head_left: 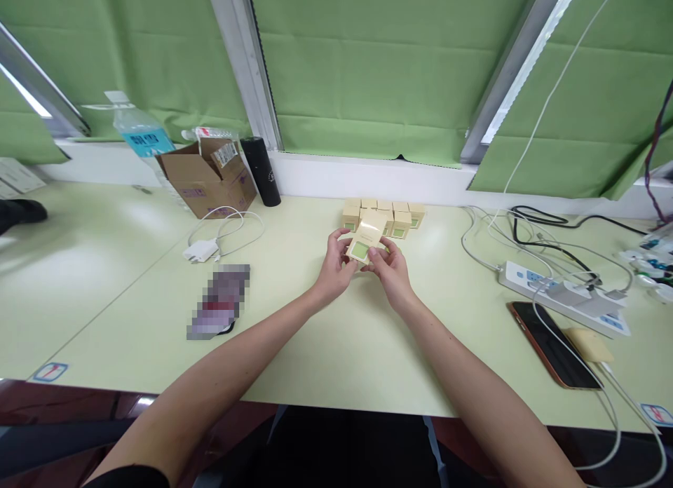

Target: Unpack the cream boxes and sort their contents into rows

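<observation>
Both of my hands hold one small cream-coloured carton (360, 249) with a green window on its front, raised a little above the table. Its lid flap (371, 225) stands up and away from me. My left hand (336, 267) grips the left side with curled fingers. On the right side, my right hand (390, 272) has its thumb against the front by the window; its other fingers are partly hidden behind. Just beyond, several small cartons of the same kind (400, 221) stand in a cluster, partly covered by the raised flap.
Left of me are a cardboard box (210, 186), a black tumbler (261, 172), a plastic bottle (139, 130), a white charger (201, 250) and a pixelated object (221, 302). To the right lie a power strip (562, 295), a phone (552, 344), a yellow power bank (589, 344) and tangled cables.
</observation>
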`<state>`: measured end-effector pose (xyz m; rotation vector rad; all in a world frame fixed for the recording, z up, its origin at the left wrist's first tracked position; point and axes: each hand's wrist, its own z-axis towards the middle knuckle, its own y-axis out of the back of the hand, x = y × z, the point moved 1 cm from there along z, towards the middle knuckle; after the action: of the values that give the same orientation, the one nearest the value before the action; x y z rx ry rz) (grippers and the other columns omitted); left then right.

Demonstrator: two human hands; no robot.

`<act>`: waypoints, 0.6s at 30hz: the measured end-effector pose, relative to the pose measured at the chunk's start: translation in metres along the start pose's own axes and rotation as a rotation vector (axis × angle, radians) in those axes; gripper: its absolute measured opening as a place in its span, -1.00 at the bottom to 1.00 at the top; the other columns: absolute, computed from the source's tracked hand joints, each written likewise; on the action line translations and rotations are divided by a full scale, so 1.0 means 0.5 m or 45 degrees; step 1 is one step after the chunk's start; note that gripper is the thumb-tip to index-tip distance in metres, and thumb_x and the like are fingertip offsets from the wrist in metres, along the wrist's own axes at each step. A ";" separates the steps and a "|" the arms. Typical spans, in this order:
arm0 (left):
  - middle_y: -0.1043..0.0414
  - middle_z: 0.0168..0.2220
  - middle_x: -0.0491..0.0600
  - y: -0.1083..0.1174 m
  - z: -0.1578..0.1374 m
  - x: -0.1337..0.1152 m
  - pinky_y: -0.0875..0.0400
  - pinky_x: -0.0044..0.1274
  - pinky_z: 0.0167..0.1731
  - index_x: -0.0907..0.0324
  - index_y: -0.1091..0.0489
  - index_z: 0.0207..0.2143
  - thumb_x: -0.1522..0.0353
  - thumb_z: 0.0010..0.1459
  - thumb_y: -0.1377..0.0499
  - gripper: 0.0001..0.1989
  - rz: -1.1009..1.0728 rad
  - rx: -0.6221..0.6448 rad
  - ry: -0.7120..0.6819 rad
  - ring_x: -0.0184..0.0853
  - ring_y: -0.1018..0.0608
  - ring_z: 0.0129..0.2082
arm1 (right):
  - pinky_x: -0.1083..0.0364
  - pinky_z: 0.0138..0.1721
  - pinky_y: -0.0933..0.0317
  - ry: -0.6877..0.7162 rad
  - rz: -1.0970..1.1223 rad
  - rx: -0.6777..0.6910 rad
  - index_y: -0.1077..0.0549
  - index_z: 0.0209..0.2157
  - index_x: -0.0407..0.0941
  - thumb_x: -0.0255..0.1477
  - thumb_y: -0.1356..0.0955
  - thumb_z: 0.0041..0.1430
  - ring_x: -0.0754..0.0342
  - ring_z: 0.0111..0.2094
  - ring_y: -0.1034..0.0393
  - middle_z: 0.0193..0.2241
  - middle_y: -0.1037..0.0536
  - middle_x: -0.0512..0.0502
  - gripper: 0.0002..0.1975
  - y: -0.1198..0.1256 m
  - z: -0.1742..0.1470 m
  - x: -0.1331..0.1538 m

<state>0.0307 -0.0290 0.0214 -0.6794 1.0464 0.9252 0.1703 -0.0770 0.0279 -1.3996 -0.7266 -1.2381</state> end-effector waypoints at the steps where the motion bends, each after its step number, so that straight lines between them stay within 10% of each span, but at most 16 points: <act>1: -0.42 0.05 0.03 0.000 0.001 -0.002 -0.48 -0.34 -0.09 -0.01 -0.04 0.19 0.28 0.13 -0.26 -0.36 -0.038 0.005 0.013 -0.23 -0.55 -0.06 | -0.05 -0.22 -0.56 0.004 -0.014 -0.001 -0.39 0.03 -0.03 -0.02 -0.58 -0.02 -0.04 -0.22 -0.60 -0.24 -0.69 -0.05 -0.32 0.000 0.001 -0.002; 11: -0.42 0.02 -0.06 -0.003 -0.002 0.007 -0.33 -0.48 -0.22 0.01 -0.11 0.09 0.49 -0.11 -0.21 -0.32 -0.206 0.046 0.038 -0.36 -0.44 -0.20 | -0.02 -0.25 -0.58 0.011 0.060 -0.074 -0.44 -0.06 -0.07 0.03 -0.58 -0.04 -0.04 -0.23 -0.63 -0.24 -0.69 -0.09 -0.35 0.007 0.011 -0.004; 18: -0.44 0.10 0.06 -0.005 -0.006 0.000 -0.36 -0.37 -0.04 0.02 -0.09 0.15 0.21 0.19 -0.33 -0.41 -0.183 0.019 0.029 -0.21 -0.49 0.03 | 0.00 -0.26 -0.59 0.005 0.077 -0.115 -0.44 -0.05 -0.06 0.00 -0.60 -0.09 -0.05 -0.20 -0.64 -0.25 -0.69 -0.08 -0.34 0.012 0.015 -0.008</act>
<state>0.0317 -0.0325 0.0205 -0.7446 1.0098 0.7859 0.1770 -0.0707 0.0233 -1.4821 -0.6280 -1.2391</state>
